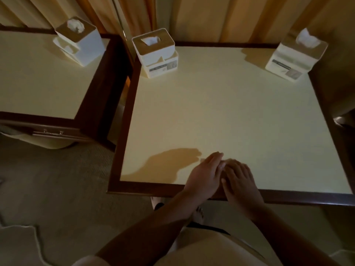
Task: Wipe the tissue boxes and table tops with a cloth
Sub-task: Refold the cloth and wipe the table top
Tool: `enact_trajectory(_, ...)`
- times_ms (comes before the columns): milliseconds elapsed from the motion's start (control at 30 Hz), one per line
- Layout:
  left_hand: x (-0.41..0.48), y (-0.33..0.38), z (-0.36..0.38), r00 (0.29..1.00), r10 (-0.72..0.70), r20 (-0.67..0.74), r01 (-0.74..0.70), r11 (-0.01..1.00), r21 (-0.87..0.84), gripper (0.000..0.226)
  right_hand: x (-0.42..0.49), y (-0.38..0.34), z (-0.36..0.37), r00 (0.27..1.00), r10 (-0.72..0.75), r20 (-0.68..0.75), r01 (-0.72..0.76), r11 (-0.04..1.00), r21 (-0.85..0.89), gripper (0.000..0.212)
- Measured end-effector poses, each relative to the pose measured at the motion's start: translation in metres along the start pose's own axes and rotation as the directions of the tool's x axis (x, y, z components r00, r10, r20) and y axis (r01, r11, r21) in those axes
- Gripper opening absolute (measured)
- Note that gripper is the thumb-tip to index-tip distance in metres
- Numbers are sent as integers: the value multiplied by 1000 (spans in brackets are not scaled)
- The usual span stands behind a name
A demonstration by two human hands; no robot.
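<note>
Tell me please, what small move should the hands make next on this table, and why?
Probably push the pale cloth forward across the table top. The left hand and right hand rest together at its near edge, seemingly on the cloth, and nearly all the surface lies beyond them, up to the far-left tissue box and far-right tissue box.

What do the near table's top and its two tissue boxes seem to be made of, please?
The table top looks laminate: smooth cream surface, soft sheen, inside dark wood-look edging. The left tissue box and right tissue box look like white moulded plastic, rounded corners; their tan lids may be wood, unclear.
</note>
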State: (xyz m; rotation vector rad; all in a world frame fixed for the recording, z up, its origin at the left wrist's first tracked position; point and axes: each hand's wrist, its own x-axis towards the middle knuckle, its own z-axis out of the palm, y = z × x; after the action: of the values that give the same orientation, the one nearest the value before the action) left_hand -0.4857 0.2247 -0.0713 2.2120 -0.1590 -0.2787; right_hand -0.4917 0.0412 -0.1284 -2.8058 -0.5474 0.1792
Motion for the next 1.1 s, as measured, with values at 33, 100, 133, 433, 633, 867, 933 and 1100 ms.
enact_trajectory(33, -2, 1, 8, 999, -27, 42, 27, 999, 20, 50, -3, 6, 0, 997, -45, 64, 46, 999, -17, 59)
enact_trajectory(100, -4, 0, 22, 992, -73, 105, 68, 996, 53, 56, -8, 15, -1, 976, -88, 199, 106, 991, -81, 67)
enact_trajectory(133, -5, -2, 27, 988, -80, 134, 72, 995, 66, 58, -10, 17, -1, 965, -93, 246, 126, 985, -122, 68)
enact_trajectory(433, -8, -24, 40, 975, -54, 213, -5, 964, 268, 67, -12, 13, 5, 986, -40, 161, 46, 998, -36, 69)
enact_trajectory(633, -4, -75, -1, 983, -175, 49, 119, 826, 551, 74, 3, 12, 10, 976, -50, 211, 67, 995, -77, 72)
enact_trajectory(867, -30, -126, -59, 946, -282, -163, 323, 743, 586, 72, 54, -20, 16, 984, -52, 172, 72, 990, -117, 76)
enact_trajectory(933, -22, -134, -74, 911, -352, -213, 409, 717, 564, 72, 70, -25, 16, 988, -45, 149, 61, 992, -109, 77)
enact_trajectory(1100, 72, -154, -116, 844, -452, -288, 535, 688, 490, 73, 112, -26, 12, 996, 34, 81, -22, 990, -139, 76)
